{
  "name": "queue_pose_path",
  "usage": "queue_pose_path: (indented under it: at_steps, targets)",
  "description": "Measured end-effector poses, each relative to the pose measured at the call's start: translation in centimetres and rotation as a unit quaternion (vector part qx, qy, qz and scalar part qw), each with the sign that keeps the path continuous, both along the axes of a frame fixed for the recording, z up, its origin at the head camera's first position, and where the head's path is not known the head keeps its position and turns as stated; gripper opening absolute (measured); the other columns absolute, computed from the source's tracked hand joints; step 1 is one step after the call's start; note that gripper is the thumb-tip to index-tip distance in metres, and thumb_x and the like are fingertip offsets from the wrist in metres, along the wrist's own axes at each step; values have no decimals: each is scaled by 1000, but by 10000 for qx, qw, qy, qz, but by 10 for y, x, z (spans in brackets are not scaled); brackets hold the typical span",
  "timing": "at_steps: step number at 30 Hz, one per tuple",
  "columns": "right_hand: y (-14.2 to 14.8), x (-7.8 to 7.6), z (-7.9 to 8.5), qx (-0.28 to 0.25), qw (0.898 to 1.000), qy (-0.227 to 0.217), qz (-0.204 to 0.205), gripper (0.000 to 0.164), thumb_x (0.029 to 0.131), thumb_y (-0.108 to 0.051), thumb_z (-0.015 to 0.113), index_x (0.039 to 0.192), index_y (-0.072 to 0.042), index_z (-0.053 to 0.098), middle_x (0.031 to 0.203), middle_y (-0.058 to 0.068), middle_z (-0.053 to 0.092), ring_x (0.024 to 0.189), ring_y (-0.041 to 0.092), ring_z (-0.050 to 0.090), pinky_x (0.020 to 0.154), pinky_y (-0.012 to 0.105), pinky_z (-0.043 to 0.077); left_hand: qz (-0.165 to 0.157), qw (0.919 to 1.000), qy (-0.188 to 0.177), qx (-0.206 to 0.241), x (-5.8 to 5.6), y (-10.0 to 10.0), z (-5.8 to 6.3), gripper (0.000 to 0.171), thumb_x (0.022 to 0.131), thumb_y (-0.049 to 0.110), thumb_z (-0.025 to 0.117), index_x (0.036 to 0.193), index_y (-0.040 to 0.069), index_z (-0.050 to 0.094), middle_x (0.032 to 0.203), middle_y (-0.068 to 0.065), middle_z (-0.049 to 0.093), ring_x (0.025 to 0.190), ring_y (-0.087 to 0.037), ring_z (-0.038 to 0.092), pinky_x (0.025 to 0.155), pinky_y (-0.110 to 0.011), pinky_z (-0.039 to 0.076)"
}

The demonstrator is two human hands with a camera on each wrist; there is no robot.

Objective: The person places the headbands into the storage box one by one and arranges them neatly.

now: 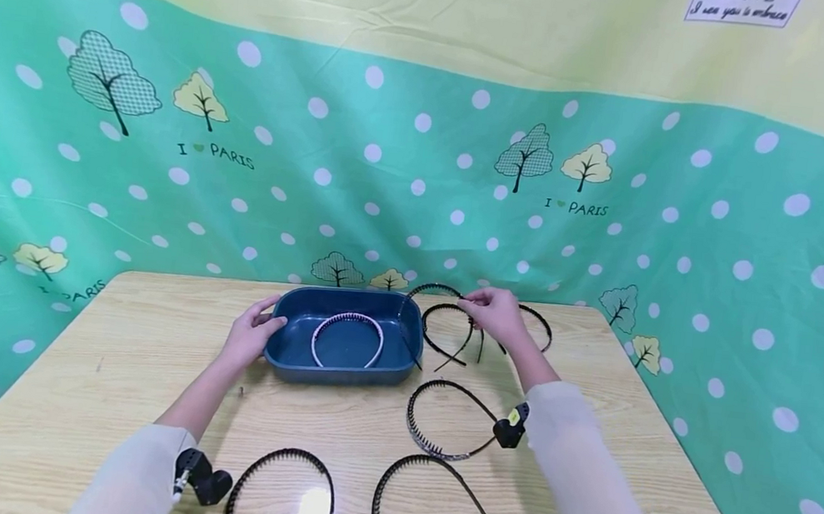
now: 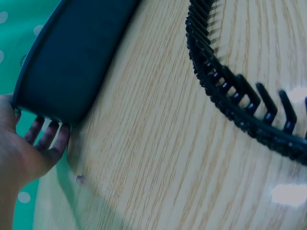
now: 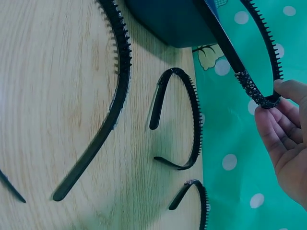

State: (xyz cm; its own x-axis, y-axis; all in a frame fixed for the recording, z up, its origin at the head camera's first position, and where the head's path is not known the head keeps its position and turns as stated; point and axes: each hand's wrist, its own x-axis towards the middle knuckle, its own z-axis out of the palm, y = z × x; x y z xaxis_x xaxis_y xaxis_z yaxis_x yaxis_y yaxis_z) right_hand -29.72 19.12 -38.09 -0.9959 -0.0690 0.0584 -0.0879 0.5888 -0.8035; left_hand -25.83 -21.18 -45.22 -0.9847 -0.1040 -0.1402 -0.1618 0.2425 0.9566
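In the head view my left hand (image 1: pixel 250 336) grips the left end of a dark blue plastic bin (image 1: pixel 346 377), thumb over the rim and fingers outside. A pale headband (image 1: pixel 380 333) with teeth lies in the bin. My right hand (image 1: pixel 500 312) pinches a thin black headband (image 3: pixel 247 86) with a glittery stretch and fine teeth. This headband is raised, and its loop overlaps the bin's right end in the head view. Close below the right hand, a toothed black headband (image 1: pixel 425 334) is on the table beside the bin.
Another black headband (image 1: pixel 549 330) lies at the back right. Nearer the front are a partly glittery headband (image 1: pixel 412 419) and two black ones, left (image 1: pixel 286 451) and right (image 1: pixel 379 496), on the wooden table (image 1: pixel 146 346). A green dotted cloth (image 1: pixel 418 199) hangs behind.
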Motion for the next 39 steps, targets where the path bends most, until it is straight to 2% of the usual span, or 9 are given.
queue_pose_path:
  at_steps: [5,8,12,19,25,30,39]
  targets:
    - [-5,0,0,-35,10000,36,33,30,86,-26,67,103,-1,67,94,18,68,60,15,63,66,38,56,-10,10000,-38,-26,1,0,0,57,96,27,50,148,20,28,145,-24,35,127,-40,42,100,-50,42]
    - [-7,-1,1,-37,10000,63,27,30,86,-26,67,103,-1,67,95,18,69,61,14,63,61,29,55,-10,10000,-67,-17,1,0,1,57,97,27,50,148,21,28,146,-23,34,128,-40,41,100,-51,41]
    - [-12,-1,2,-75,9999,119,-60,29,86,-28,67,101,-3,68,92,15,68,61,14,63,59,27,54,14,10000,-38,-7,1,1,0,56,96,26,51,148,20,29,145,-24,35,128,-39,41,101,-50,41]
    - [-20,0,4,-135,9998,115,-121,31,85,-30,68,101,-4,68,95,11,63,64,15,64,61,27,55,14,10000,-4,2,1,0,0,56,96,26,50,148,20,29,145,-24,35,129,-39,41,101,-50,40]
    - [-27,0,3,-267,9993,141,-208,31,84,-29,69,100,-3,68,92,13,65,62,14,64,60,26,55,-3,10000,20,20,2,0,1,56,96,26,50,148,20,28,145,-24,35,127,-40,43,99,-50,42]
    - [-34,0,2,-318,9991,230,-150,30,85,-27,68,101,-1,69,92,16,68,60,13,63,62,31,56,2,10000,34,21,0,-1,-1,56,96,26,50,148,20,29,144,-24,36,126,-39,44,99,-50,43]
    - [-52,0,0,-411,9986,224,-246,28,85,-29,68,99,-5,69,89,12,68,58,12,62,61,31,55,9,10000,35,-12,-1,-1,-2,56,96,26,50,148,19,29,143,-24,38,124,-40,45,98,-49,44]
